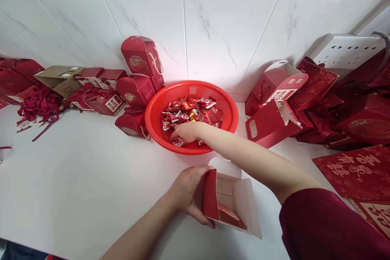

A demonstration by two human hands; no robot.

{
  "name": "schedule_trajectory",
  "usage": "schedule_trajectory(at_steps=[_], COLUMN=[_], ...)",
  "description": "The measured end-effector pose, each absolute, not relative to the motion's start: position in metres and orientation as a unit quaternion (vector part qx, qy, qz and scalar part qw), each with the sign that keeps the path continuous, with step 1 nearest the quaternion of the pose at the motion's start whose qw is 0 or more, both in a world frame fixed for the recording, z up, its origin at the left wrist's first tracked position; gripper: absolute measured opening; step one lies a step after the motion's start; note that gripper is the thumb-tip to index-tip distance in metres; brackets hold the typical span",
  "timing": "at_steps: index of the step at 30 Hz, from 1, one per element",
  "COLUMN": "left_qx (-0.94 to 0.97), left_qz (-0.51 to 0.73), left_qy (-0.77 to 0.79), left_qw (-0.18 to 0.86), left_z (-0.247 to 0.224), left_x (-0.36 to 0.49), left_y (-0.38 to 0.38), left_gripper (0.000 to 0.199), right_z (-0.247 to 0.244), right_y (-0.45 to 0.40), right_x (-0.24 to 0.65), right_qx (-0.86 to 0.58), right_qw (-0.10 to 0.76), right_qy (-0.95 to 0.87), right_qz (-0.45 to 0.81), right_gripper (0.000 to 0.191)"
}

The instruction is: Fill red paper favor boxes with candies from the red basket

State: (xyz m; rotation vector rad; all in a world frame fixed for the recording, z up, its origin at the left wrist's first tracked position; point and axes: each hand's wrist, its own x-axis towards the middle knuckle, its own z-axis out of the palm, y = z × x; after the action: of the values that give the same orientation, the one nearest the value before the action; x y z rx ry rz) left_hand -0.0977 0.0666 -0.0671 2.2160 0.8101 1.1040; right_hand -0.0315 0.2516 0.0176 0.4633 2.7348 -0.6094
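Observation:
My left hand (189, 195) is wrapped round the side of a red cardboard gift box (210, 195). The box's top flaps stand apart, and its pale inside shows, with a reddish piece lying in it. Over the red plastic basket (233, 109), my right hand (185, 132) reaches down among red-wrapped candies (195, 109). Its fingers are bent down at the pile, and what they hold, if anything, is hidden. A small square wrapped candy (178, 141) lies right by the fingertips.
Several red gift boxes (137, 91) are stacked left of the basket. More boxes (272, 122) and a white power strip (349, 50) crowd the right. Dark red ribbons (42, 105) lie at the left. Flat red bags (355, 172) lie at the right edge. A tiled wall (213, 20) rises behind.

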Motion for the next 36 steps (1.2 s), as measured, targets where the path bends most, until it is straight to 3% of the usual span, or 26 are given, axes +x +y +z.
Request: schedule_trajectory(at_steps=[5,13,18,21,27,32,36], left_qx=[0.817,0.811,0.81,0.81,0.794,0.785,0.792], left_qz=[0.41,0.448,0.446,0.434,0.393,0.39,0.405], left_qy=[0.304,0.32,0.334,0.353,0.401,0.408,0.391], left_qw=[0.268,0.197,0.183,0.179,0.233,0.256,0.238], left_z=[-0.066,-0.063,-0.066,-0.071,-0.069,-0.061,-0.058], left_x=[-0.097,-0.109,-0.116,-0.119,-0.124,-0.123,-0.12], left_y=[0.065,0.068,0.07,0.071,0.074,0.076,0.076], left_gripper=[0.119,0.112,0.116,0.119,0.118,0.113,0.11], right_z=[0.018,0.027,0.044,0.054,0.069,0.072,0.07], right_y=[0.251,0.248,0.258,0.256,0.209,0.153,0.122], right_x=[-0.03,-0.033,-0.019,0.002,0.056,0.091,0.104], right_qx=[0.174,0.193,0.203,0.202,0.155,0.206,0.257], right_qw=[0.151,0.181,0.117,0.034,-0.225,-0.404,-0.482], right_qy=[0.93,0.862,0.853,0.83,0.663,0.59,0.559], right_qz=[-0.286,-0.434,-0.467,-0.518,-0.697,-0.668,-0.624], right_gripper=[0.064,0.043,0.051,0.052,0.049,0.047,0.044])
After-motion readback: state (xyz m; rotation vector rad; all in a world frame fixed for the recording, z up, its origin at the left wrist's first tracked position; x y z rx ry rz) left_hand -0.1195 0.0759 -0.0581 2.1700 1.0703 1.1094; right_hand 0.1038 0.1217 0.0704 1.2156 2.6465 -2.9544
